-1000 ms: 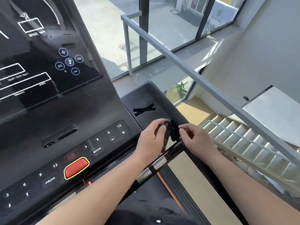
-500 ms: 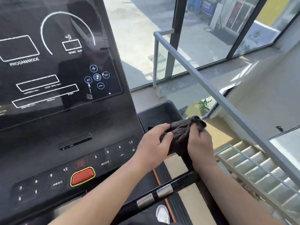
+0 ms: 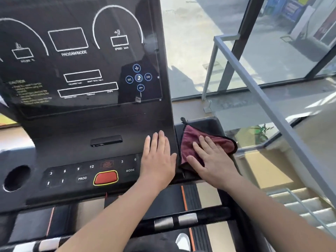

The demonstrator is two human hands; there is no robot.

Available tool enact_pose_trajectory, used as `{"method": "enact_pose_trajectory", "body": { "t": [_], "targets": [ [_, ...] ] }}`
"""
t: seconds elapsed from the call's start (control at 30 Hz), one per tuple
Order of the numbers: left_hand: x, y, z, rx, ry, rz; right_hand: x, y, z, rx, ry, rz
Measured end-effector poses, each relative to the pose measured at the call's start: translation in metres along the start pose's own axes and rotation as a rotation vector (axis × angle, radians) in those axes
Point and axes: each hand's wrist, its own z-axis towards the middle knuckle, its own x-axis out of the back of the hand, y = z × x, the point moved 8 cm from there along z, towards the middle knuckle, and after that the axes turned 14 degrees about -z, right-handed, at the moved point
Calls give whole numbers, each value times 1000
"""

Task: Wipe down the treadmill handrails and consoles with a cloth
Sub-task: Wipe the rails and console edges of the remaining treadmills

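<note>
The right grip [image 3: 213, 161] lies flat with straight fingers, released, and presses the maroon cloth with black edging [image 3: 188, 140] on the black side tray [image 3: 205, 123]. The left grip [image 3: 158, 160], also released, rests flat on the black treadmill console [image 3: 72, 128] just beside it.

You stand beside a glass wall above a stairwell, in strong sun.
Right of centre you see tall window panes [image 3: 272, 51] split by a dark post [image 3: 237, 46], with bright pavement [image 3: 190, 42] beyond and a shopfront [image 3: 309, 19] in the upper right corner. A grey railing [image 3: 263, 100] slants from upper centre to the right edge, and its upright [image 3: 210, 70] stands on a sunlit ledge [image 3: 227, 106]. Pale stairs [image 3: 305, 211] show at the lower right, and a green plant [image 3: 261, 131] sits mid-right.
</note>
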Motion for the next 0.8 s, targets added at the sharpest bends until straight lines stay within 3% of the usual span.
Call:
{"method": "enact_pose_trajectory", "body": {
  "t": [0.3,0.57,0.8],
  "targets": [
    [-3,-3,4,-36,75,-27,14,0,79,-30,51,-247],
    [-3,-2,3,-66,117,-37,-24,-15,6,175,77,-321],
    [-4,-3,2,-83,111,-36,2,-11,65,33,42,-321]
  ]
}}
